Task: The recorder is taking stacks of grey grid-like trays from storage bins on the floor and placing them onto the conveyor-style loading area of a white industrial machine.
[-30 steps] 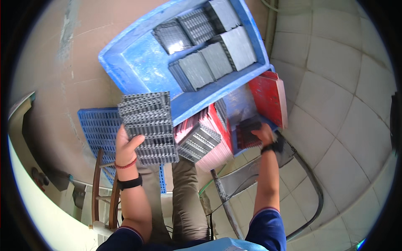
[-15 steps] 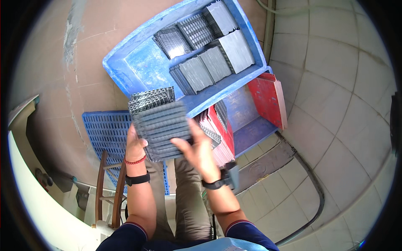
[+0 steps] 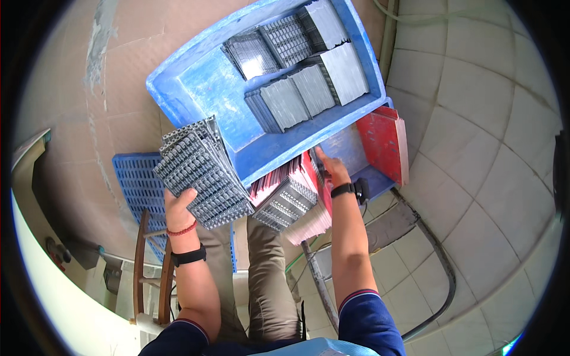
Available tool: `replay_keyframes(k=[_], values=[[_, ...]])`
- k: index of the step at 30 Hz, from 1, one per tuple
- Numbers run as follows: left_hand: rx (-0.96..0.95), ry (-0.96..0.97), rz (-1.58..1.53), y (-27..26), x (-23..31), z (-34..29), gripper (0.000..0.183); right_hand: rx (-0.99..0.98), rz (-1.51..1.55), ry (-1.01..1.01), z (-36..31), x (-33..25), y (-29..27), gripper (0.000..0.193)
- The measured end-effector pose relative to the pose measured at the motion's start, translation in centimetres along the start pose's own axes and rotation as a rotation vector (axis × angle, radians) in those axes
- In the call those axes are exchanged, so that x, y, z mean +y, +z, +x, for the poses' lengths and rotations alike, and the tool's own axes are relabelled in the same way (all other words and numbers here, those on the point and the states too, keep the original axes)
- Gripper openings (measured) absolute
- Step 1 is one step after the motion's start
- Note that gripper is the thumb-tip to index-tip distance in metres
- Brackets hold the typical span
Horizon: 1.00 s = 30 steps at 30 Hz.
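Note:
My left hand [image 3: 180, 207] grips a fanned stack of dark grey patterned plastic sheets [image 3: 202, 172] by its lower left edge, thumb on top. The stack tilts in front of the large blue bin [image 3: 205, 89]. Over the lower blue bin [image 3: 371, 181], my right hand [image 3: 334, 170] closes around dark grey sheets beside a red board; some of its fingers are hidden. Another dark patterned sheet [image 3: 288, 203] leans on the pink-edged red boards [image 3: 309, 228], close to the held stack.
Several grey sheet stacks [image 3: 285, 104] stand in rows inside the upper bin. More red boards [image 3: 383, 142] stand at the lower bin's right end. A blue slatted pallet [image 3: 135, 184], a wooden stool [image 3: 142, 261] and a metal-framed stand [image 3: 436, 243] are around my legs.
My right hand has left the stack and moved right to the lower bin. The left hand has shifted left with the stack, now fanned and tilted. More of the leaning patterned sheet shows.

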<state>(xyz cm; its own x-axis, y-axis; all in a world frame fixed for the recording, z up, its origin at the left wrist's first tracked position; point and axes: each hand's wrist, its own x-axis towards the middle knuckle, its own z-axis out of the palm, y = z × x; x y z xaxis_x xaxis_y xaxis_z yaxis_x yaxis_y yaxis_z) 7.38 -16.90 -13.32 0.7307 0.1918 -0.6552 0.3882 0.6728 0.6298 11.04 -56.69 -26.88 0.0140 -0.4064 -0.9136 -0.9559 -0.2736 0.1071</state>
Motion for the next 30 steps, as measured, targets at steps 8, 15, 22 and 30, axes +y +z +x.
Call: replay_keyframes(k=[8, 15, 22, 30], values=[[-0.013, 0.0, 0.07, 1.0, -0.1, 0.7, 0.066, -0.052, 0.324, -0.009, 2.3, -0.8, 0.7, 0.052], [-0.018, 0.0, 0.065, 0.5, 0.1, 0.9, 0.066, -0.115, 0.695, -0.34, -2.9, 3.8, -2.9, 0.039], [0.008, 0.012, 0.035, 0.9, 0.1, 1.2, 0.066, 0.148, 0.801, -0.65, -16.0, 11.7, 0.1, 0.06], [-0.033, -0.012, 0.099, 1.3, -0.2, 1.4, 0.064, 0.442, 0.664, -0.6, -16.5, 12.6, 11.7, 0.07]])
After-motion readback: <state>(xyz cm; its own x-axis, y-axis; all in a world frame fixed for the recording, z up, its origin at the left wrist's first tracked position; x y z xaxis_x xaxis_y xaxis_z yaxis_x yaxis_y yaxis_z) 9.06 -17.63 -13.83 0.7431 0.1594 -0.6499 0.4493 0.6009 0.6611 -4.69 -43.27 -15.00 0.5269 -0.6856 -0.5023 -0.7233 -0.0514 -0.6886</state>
